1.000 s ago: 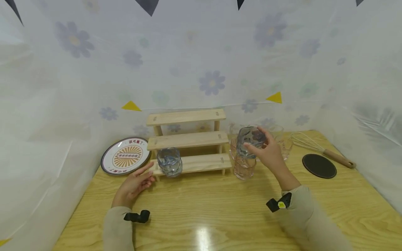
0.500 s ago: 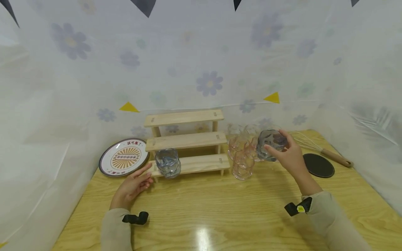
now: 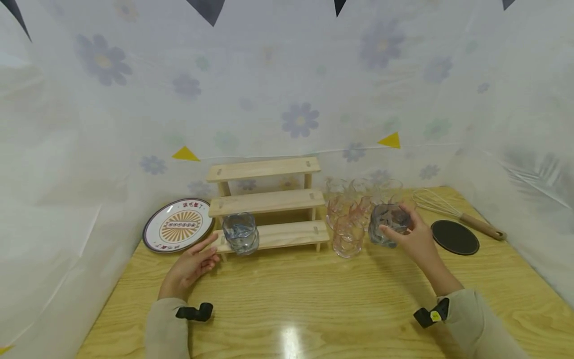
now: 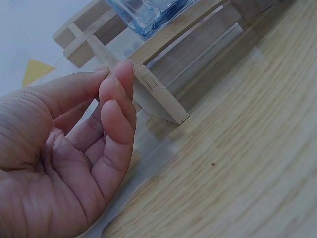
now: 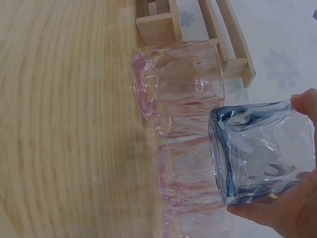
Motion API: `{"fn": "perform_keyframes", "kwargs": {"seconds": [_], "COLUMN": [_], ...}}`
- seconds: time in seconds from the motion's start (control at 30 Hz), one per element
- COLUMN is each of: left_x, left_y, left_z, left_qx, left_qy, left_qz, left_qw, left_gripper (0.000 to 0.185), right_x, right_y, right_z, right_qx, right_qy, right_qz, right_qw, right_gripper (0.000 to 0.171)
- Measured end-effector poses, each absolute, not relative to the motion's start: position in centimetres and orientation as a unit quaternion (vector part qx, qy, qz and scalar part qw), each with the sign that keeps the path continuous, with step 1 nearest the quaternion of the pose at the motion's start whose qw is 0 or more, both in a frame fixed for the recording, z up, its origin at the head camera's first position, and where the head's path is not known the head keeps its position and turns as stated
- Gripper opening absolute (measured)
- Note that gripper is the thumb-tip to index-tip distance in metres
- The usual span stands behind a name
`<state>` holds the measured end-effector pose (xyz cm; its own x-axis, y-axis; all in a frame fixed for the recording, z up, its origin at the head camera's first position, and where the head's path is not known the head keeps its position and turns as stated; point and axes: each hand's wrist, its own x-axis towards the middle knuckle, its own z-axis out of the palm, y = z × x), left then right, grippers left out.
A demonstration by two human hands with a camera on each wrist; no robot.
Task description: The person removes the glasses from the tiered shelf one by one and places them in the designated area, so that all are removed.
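My right hand (image 3: 414,233) grips a blue-tinted square glass (image 3: 387,224) between thumb and fingers, upright. In the right wrist view its thick blue base (image 5: 223,158) hangs higher than the bases of the pink-tinted glasses (image 5: 178,79) behind it. My left hand (image 3: 193,267) is by the left end of a three-tier wooden shelf (image 3: 287,234). Its fingers are loosely bent, with the fingertips (image 4: 124,74) right at the end of the lowest board. Another blue glass (image 3: 241,234) stands on that board, near its left end.
Several clear and pink glasses (image 3: 347,239) stand right of the shelf. Further right are a whisk (image 3: 475,223) and a round black mat (image 3: 455,237). A patterned plate (image 3: 179,225) lies left of the shelf. Patterned sheeting (image 3: 251,89) walls in the wooden table (image 3: 251,299).
My right hand has carried the blue glass rightward, away from above the front pink glass, then lowered it toward the table. My left hand and the glass on the shelf have stayed put.
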<state>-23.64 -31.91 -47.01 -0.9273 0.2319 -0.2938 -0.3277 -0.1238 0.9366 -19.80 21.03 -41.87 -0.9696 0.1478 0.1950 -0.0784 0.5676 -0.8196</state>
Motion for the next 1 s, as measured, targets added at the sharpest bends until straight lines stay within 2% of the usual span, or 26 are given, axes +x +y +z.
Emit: {"fn": "perform_keyframes", "kwargs": {"seconds": [0.3,0.53,1.0], "left_x": [-23.7,-23.8,-23.8], "left_y": [-31.8,-31.7,-31.9], "left_z": [-46.8,-46.9,-47.0], "left_qx": [-0.035,-0.038,-0.042], "left_qy": [0.642,0.636,0.635], "left_qz": [0.742,0.747,0.748], "left_qw": [0.189,0.190,0.190], "left_gripper": [0.059,0.056,0.055], "right_x": [-20.2,-20.9,-21.3], "right_y": [21.3,21.6,21.4], "right_z": [-43.9,-45.3,-46.0], "right_qx": [-0.040,-0.045,-0.033], "right_qy": [-0.880,-0.879,-0.862], "right_qz": [0.466,0.471,0.504], "right_qw": [0.084,0.056,0.044], "right_gripper": [0.090,0.093,0.093]}}
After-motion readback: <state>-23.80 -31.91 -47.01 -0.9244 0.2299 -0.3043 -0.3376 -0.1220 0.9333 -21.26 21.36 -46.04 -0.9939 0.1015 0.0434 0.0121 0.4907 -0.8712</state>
